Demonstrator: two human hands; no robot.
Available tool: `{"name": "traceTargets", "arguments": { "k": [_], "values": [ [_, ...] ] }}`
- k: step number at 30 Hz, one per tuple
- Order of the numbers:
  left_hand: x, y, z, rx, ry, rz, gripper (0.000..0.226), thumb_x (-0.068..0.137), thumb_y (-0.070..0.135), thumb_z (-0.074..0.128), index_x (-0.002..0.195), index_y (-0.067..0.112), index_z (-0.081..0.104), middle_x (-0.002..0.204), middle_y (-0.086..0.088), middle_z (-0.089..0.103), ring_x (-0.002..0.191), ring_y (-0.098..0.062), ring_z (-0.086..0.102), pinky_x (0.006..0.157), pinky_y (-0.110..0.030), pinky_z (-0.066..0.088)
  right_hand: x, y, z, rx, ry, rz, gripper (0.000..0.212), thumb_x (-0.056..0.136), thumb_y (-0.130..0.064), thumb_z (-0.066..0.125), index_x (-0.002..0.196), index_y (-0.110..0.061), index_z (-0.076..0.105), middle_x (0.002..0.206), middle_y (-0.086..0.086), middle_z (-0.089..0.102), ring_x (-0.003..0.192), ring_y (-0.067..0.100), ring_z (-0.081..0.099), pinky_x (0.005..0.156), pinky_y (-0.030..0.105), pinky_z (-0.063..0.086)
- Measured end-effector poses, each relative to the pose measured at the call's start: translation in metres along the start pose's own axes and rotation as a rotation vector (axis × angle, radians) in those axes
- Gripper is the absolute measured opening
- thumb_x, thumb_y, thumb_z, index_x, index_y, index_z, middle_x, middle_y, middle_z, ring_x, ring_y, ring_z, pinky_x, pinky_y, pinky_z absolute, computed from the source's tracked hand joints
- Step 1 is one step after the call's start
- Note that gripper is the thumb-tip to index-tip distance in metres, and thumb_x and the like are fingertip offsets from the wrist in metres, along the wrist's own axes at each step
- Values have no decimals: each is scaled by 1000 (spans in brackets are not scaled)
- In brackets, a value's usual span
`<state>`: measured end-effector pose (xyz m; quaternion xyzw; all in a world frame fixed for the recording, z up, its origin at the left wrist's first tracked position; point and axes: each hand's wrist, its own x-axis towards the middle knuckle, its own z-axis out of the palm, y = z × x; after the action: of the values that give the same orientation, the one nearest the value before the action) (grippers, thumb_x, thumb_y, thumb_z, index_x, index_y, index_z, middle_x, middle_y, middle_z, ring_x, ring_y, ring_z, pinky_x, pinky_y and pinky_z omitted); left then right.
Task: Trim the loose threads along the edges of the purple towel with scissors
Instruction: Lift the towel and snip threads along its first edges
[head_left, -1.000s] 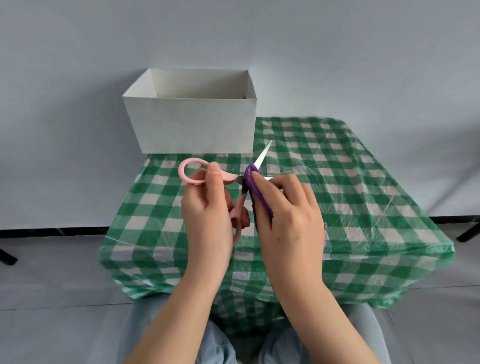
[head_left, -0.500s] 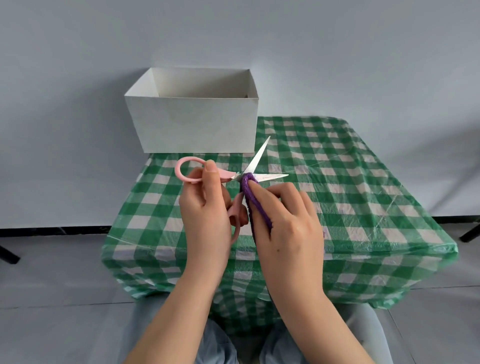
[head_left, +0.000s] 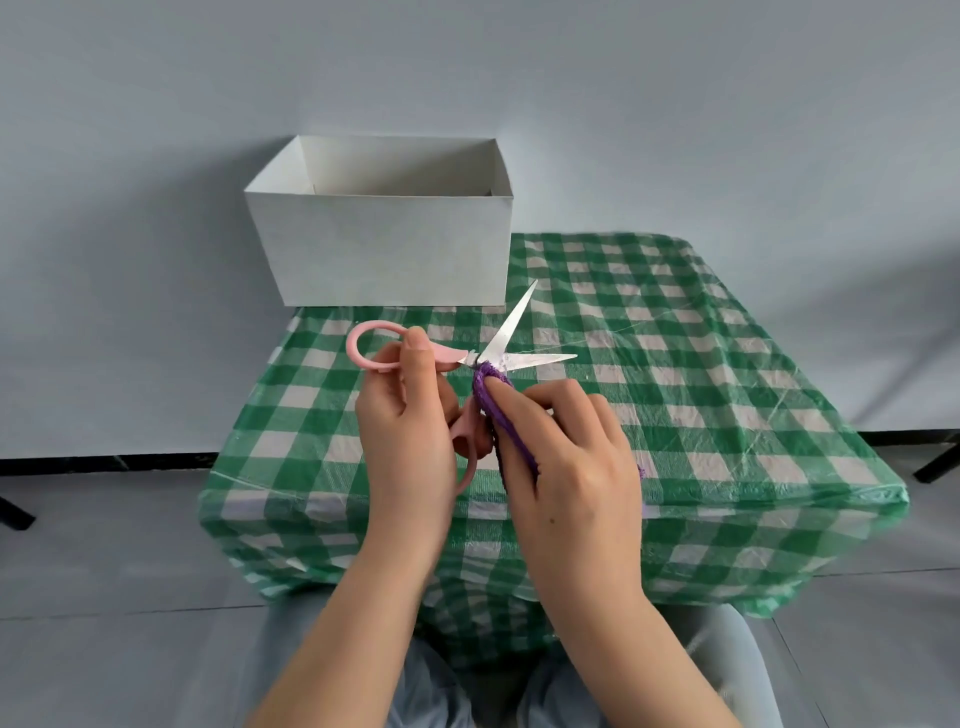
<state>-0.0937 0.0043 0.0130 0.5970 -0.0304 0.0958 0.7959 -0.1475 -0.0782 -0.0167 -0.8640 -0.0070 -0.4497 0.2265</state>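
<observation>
My left hand (head_left: 410, 441) grips the pink-handled scissors (head_left: 498, 345), whose blades are spread wide, one pointing up-right and one pointing right. My right hand (head_left: 571, 457) holds the purple towel (head_left: 493, 400) bunched in its fingers above the table's near edge. The towel's top edge sits at the crotch of the blades, right by the pivot. Most of the towel is hidden behind my right hand.
A white open cardboard box (head_left: 384, 254) stands at the back left of the table (head_left: 701, 374), which is covered in a green-and-white checked plastic cloth. A pale wall rises behind. My knees show below the table's front edge.
The scissor blades have spread wider apart. Both hands shifted slightly while keeping the towel edge at the pivot.
</observation>
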Motion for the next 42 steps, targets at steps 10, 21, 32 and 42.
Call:
{"name": "traceTargets", "arguments": {
  "k": [10, 21, 32, 42],
  "values": [
    [-4, 5, 2, 97, -36, 45, 39, 100, 32, 42, 66, 13, 45, 45, 7, 31, 38, -11, 32, 40, -26, 36, 11, 9, 2, -178, 72, -77, 25, 91, -5, 64, 114, -10, 71, 90, 3, 64, 69, 23, 49, 58, 35, 40],
    [-2, 8, 5, -25, -18, -6, 38, 101, 31, 39, 80, 3, 51, 48, 3, 29, 36, -15, 34, 41, -27, 41, 15, 5, -8, -35, 78, 44, 27, 94, -12, 60, 118, -14, 69, 94, 1, 61, 78, 19, 50, 65, 32, 43],
    [-7, 7, 5, -48, -4, 13, 35, 101, 30, 40, 73, 10, 47, 49, 4, 30, 39, -15, 31, 38, -24, 38, 10, 3, -5, -3, 22, -10, 28, 90, -10, 60, 117, -13, 70, 92, 2, 61, 78, 22, 54, 64, 33, 45],
    [4, 3, -2, -31, -11, -17, 38, 100, 35, 41, 70, 13, 44, 52, 2, 26, 46, -23, 26, 41, -29, 32, 14, 13, -9, 73, -109, -64, 27, 91, -12, 60, 116, -15, 71, 92, 0, 60, 78, 22, 53, 64, 36, 45]
  ]
}}
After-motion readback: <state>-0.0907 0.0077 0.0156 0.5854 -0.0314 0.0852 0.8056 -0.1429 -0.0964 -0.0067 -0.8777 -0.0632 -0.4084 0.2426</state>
